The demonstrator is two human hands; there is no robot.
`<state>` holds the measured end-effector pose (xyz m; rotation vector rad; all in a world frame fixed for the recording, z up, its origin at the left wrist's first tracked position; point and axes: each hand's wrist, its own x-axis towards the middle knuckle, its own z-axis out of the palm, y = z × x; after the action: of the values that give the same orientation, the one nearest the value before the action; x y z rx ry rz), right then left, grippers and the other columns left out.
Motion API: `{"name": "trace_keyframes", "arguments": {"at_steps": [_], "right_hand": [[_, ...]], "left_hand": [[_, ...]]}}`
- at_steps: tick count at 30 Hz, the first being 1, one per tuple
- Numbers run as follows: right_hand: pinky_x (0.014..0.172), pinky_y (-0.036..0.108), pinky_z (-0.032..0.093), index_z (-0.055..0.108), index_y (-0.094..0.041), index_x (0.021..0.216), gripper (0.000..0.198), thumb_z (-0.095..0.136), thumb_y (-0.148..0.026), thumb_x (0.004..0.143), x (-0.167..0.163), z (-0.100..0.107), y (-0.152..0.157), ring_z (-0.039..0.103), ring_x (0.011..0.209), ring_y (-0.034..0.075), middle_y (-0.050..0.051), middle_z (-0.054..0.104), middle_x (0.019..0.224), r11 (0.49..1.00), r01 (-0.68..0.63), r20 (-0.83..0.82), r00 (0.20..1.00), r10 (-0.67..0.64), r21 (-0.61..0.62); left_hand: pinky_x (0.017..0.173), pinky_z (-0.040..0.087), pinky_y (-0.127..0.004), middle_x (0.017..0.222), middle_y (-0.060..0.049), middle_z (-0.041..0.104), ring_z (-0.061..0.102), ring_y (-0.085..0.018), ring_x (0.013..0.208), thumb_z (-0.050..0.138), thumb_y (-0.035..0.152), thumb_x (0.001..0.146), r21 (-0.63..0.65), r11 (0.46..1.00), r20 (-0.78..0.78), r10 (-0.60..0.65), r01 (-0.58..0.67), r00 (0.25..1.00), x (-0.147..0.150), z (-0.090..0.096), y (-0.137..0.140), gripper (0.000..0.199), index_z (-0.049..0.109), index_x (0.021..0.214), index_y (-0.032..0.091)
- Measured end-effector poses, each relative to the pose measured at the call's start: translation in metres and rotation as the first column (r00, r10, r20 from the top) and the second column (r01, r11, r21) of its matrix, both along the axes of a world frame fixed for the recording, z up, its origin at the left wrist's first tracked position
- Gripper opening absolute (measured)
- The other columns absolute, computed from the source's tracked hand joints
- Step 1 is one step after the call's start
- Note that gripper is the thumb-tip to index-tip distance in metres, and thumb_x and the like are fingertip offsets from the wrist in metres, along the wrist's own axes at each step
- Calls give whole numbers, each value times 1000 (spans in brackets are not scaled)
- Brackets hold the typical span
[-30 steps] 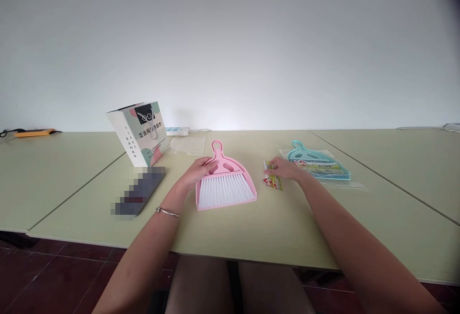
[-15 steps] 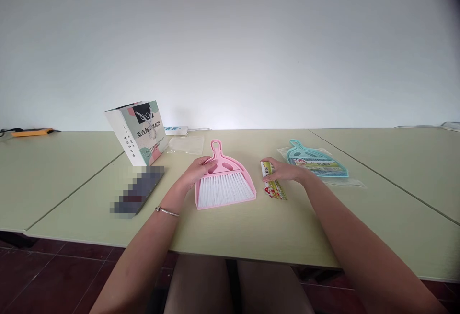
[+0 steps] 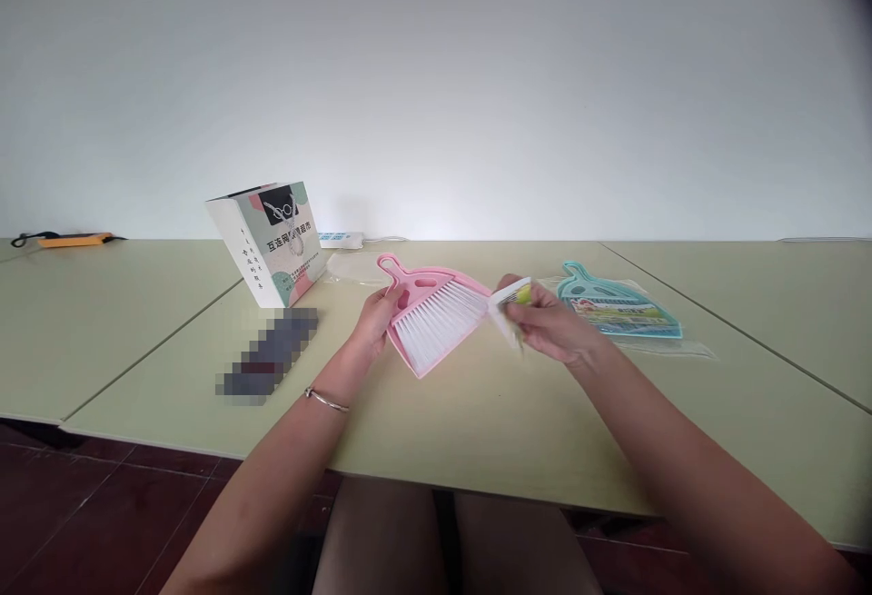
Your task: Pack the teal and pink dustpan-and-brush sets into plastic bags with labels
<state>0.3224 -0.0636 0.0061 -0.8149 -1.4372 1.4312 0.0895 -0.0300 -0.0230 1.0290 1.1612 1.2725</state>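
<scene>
Pink dustpan slants lengthwise, handle pointing away-left, in left grip; right grip pinches card

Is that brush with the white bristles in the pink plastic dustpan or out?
In: the white-bristled brush sits inside the pink plastic dustpan, whose pink rim shows beyond the bristles.

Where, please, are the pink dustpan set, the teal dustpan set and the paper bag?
Pink dustpan set (image 3: 441,317), head view: on its white bristles.
Teal dustpan set (image 3: 617,312), head view: on its printed label.
Paper bag (image 3: 278,256), head view: on its front.
</scene>
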Motion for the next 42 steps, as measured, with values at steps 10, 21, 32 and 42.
{"name": "trace_keyframes", "arguments": {"at_steps": [10,21,32,42], "right_hand": [[43,32,49,58,-22,82,25,68,-40,67,-36,-27,2,54,45,14,-2,59,63,942,286,287,900,-326,175],[59,32,50,48,-22,109,60,73,-47,61,-27,-43,11,57,73,18,3,60,88,763,556,248,729,-638,328],[83,37,53,61,-22,107,30,61,-29,78,-31,-40,4,63,103,24,5,68,110,954,58,-204,971,-122,-293],[55,19,56,64,-20,86,19,61,-6,74,-13,-37,23,68,71,13,-2,73,80,797,355,-343,762,-549,-488]], "left_hand": [[67,47,-29,83,-6,68,62,-17,72,78,42,58,47,979,43,-201,199,979,8,10,-13,45,63,91,14],[81,50,-37,101,-7,69,65,-24,91,81,21,57,96,910,-54,-400,404,915,6,5,-13,70,55,121,21],[85,50,-38,110,-9,67,64,-25,98,77,30,63,145,861,-107,-476,487,873,14,2,-18,68,51,125,21],[109,13,-52,149,-23,22,16,-37,139,45,50,84,89,994,-872,45,67,488,-18,3,58,66,37,133,7]]}}
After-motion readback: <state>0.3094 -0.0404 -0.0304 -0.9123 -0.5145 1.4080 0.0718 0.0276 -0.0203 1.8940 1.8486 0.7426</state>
